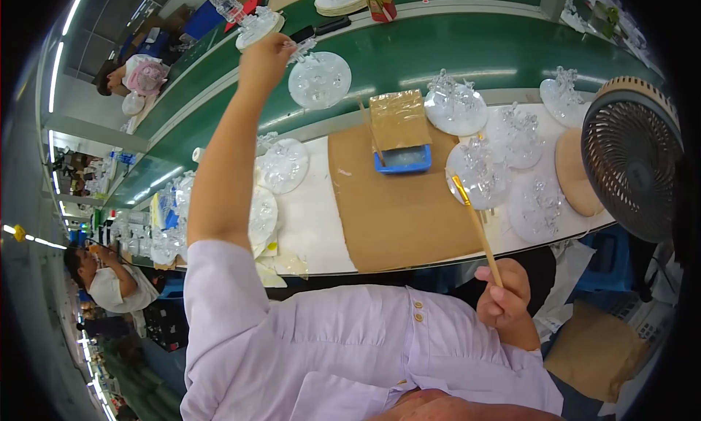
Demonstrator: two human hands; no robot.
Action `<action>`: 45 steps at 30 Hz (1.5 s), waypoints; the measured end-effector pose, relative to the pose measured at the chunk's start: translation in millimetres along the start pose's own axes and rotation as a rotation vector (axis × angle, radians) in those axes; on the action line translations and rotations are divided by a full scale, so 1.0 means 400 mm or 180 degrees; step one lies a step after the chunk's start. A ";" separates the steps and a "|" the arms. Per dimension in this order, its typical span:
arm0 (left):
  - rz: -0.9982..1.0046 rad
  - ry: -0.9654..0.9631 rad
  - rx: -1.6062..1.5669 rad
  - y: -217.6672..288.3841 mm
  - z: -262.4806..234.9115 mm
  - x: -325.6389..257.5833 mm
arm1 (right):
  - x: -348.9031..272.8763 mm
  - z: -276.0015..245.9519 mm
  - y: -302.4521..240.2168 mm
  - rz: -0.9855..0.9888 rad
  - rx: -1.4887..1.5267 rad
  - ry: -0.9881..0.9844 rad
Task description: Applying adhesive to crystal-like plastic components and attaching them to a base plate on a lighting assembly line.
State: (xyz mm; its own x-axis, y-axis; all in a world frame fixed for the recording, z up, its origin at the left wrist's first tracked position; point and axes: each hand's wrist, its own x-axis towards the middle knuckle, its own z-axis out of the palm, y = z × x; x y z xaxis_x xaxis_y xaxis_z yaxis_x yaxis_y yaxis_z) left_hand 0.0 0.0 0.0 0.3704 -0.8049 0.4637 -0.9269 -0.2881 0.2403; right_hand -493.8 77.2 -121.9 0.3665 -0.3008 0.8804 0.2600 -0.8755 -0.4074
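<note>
My left hand (269,54) is stretched far out over the green belt, its fingers closed on the clear figure (300,50) of a round, transparent disc (320,81). Whether that disc rests on the belt or is lifted I cannot tell. Near my body, my right hand (504,295) grips a paintbrush (478,235) by its wooden handle, with the yellow-ferruled tip pointing up and away. Just beyond that tip stands another clear disc with figures (478,174). A blue tray (404,160) with pale contents sits partly under a tape-wrapped cardboard box (400,118); a thin stick leans there.
Brown cardboard (398,220) covers the middle of the white table. Several clear discs (537,205) crowd the right side beside a dark fan (634,158); more (283,165) lie left. Beyond the belt (409,52) is a shelf with more pieces. Two people sit at the left.
</note>
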 end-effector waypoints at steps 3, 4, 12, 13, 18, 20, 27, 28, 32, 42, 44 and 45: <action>-0.0211 -0.0170 0.0136 -0.050 0.132 0.046 | 0.020 0.017 0.001 0.0012 -0.0005 -0.0058; -0.0266 -0.0177 0.0128 -0.080 0.177 0.045 | 0.023 0.016 0.000 0.0058 0.0033 -0.0114; 0.0145 -0.0719 0.0051 -0.079 0.052 -0.004 | 0.017 0.006 -0.003 0.0324 -0.0228 -0.0083; -0.0198 -0.1488 -0.0307 -0.070 -0.001 -0.032 | 0.013 0.012 -0.003 0.0312 -0.0161 -0.0093; 0.0076 -0.2127 0.0406 -0.159 -0.148 -0.217 | 0.016 0.029 -0.009 0.0367 -0.0204 -0.0144; 0.0122 -0.2062 0.0650 -0.201 -0.166 -0.278 | 0.014 0.038 -0.011 0.0327 -0.0149 -0.0171; 0.0101 -0.0809 0.0166 -0.127 -0.158 -0.303 | -0.033 0.033 -0.012 0.0110 -0.0371 -0.0171; 0.0202 -0.0699 0.0040 -0.092 -0.179 -0.311 | -0.042 0.028 -0.011 0.0049 -0.0360 -0.0079; 0.0245 -0.0257 -0.0073 0.039 -0.254 -0.394 | -0.039 0.028 -0.011 -0.0222 -0.0482 0.0128; -0.0073 0.0362 -0.1647 0.167 -0.042 -0.677 | 0.006 0.036 -0.012 0.0372 -0.0909 0.0108; -0.0117 0.0389 -0.1715 0.180 -0.011 -0.685 | 0.060 0.036 -0.029 0.0310 -0.1519 -0.0199; -0.0112 0.0402 -0.1768 0.188 -0.012 -0.679 | 0.110 0.041 -0.051 0.0531 -0.1522 -0.0222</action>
State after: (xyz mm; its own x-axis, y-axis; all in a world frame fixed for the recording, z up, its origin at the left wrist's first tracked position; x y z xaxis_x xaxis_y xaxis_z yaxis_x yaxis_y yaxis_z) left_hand -169.9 199.5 -103.7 0.4365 -0.7216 0.5374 -0.7560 0.0297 0.6539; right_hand -468.4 88.2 -78.9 0.4313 -0.4396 0.7879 -0.2390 -0.8977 -0.3700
